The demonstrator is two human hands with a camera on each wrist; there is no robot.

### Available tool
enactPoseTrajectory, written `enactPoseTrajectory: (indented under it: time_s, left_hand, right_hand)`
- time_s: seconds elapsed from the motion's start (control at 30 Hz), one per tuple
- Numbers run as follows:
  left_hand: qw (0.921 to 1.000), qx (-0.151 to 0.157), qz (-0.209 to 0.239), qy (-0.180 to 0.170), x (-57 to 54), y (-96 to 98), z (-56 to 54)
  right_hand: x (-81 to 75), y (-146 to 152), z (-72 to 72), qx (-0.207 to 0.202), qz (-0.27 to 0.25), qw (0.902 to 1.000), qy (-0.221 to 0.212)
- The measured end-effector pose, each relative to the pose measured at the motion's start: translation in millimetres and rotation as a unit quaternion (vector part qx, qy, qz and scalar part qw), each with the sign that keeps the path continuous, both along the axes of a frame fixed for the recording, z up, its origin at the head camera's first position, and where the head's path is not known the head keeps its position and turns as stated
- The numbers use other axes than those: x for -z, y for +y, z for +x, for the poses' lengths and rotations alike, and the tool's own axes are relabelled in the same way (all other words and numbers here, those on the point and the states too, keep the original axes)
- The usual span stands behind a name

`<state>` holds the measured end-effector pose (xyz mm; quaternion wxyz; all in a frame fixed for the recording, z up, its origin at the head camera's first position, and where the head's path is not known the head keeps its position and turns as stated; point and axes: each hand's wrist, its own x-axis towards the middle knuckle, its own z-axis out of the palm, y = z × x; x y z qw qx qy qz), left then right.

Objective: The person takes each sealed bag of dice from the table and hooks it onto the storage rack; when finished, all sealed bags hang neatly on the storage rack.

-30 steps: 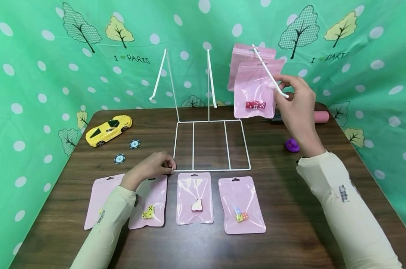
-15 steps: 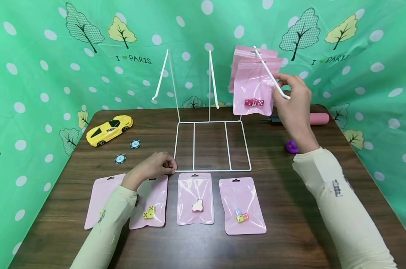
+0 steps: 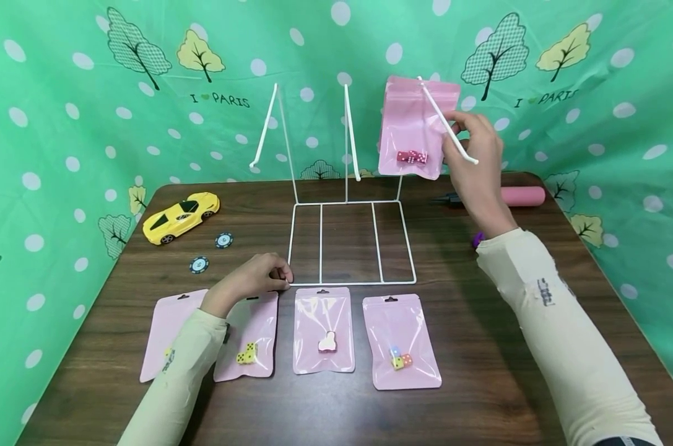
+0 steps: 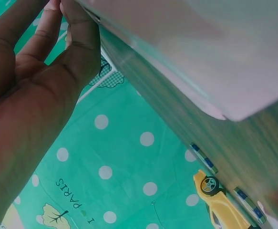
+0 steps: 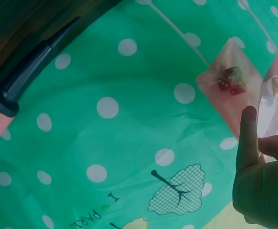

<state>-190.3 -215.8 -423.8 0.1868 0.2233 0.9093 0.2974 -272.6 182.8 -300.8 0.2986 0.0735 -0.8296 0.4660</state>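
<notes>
My right hand (image 3: pixel 475 158) pinches the right edge of a pink zip pouch (image 3: pixel 397 127) with red dice inside. This pouch hangs on the right-hand prong (image 3: pixel 438 111) of a white wire display rack (image 3: pixel 353 284), mostly covering another pink pouch behind it. Both pouches show in the right wrist view: the rear pouch (image 5: pixel 224 98) and the held one (image 5: pixel 267 107). At the rack's front left corner, my left hand (image 3: pixel 252 275) holds the base wire between thumb and fingers. Bare wire forms the left prong (image 3: pixel 264 127) and middle prong (image 3: pixel 351 133).
In front lie pink pouches: one with yellow dice (image 3: pixel 255 325), one with a pale bear-like shape (image 3: pixel 322 316), one with coloured dice (image 3: pixel 392 325), and a partly covered one (image 3: pixel 166 322). A yellow toy car (image 3: pixel 181 217), two chips (image 3: pixel 223 240), and a pink pump (image 3: pixel 522 196) stand farther back.
My right hand has slid the red-dice pouch back along the right prong, up against the pouch behind it. The left hand has stayed at the rack corner.
</notes>
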Motion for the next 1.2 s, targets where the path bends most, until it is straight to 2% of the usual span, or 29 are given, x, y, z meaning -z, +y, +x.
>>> enactPoseTrajectory:
  time_s: [0.27, 0.47, 0.7, 0.9, 1.2]
  left_hand:
    - [1.0, 0.001, 0.006, 0.003, -1.7, -0.1, -0.3]
    - [1.0, 0.002, 0.004, 0.002, -2.1, 0.9, -1.6]
    - [1.0, 0.0, 0.005, -0.001, -1.9, 1.6, -1.8]
    - [0.9999, -0.005, 0.003, -0.011, -0.9, 1.6, -0.5]
    - [1.0, 0.001, 0.006, -0.006, 0.0, 1.4, 0.2]
  right_hand:
    - [1.2, 7, 4.0, 0.004, 0.028, 0.9995, 0.012]
    - [13.1, 12, 14.6, 0.024, 0.037, 0.999, 0.005]
    - [23.8, 16, 28.3, 0.018, 0.049, 0.9987, -0.002]
    - [20.7, 29, 39.3, 0.014, 0.015, 0.9996, -0.021]
    - [11.3, 64, 56.1, 0.054, -0.029, 0.997, -0.047]
